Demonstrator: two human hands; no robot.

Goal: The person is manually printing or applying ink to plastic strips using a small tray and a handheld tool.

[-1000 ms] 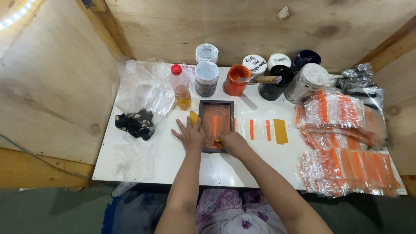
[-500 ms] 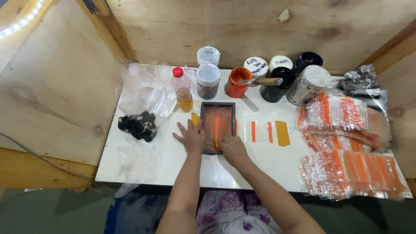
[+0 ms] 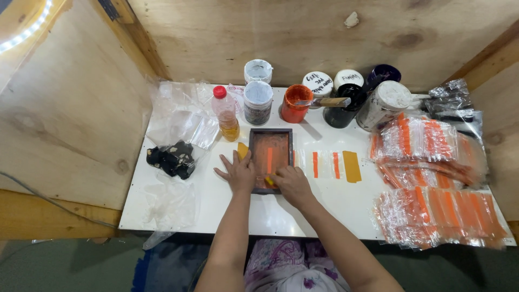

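- I see the white bench [image 3: 178, 216] under both hands, plywood walls around it.
- Stacks of clear bags with orange strips [image 3: 432, 216] sit well off to the right of my right hand.
- Jars and tubs line up beyond the grip: orange paint tub [image 3: 295, 103], black jar with a wooden-handled tool [image 3: 340, 111], white-lidded jars behind.
- Small bottle with red cap [image 3: 225, 113] stands beyond my left hand; a black clump [image 3: 172, 158] in plastic lies to its left.
- Dark screen frame [image 3: 270, 157], orange inside, lies flat directly under both hands.
- Left hand [image 3: 238, 172] is spread flat, fingers wide, pressing the frame's left edge; it holds nothing.
- Right hand [image 3: 291, 183] is closed narrow on a small yellow squeegee [image 3: 268, 181] at the frame's near edge.
- Printed strips, orange and yellow [image 3: 335, 165], lie just right of the right hand.
- A yellow scrap [image 3: 243, 150] pokes out just beyond the left fingertips.
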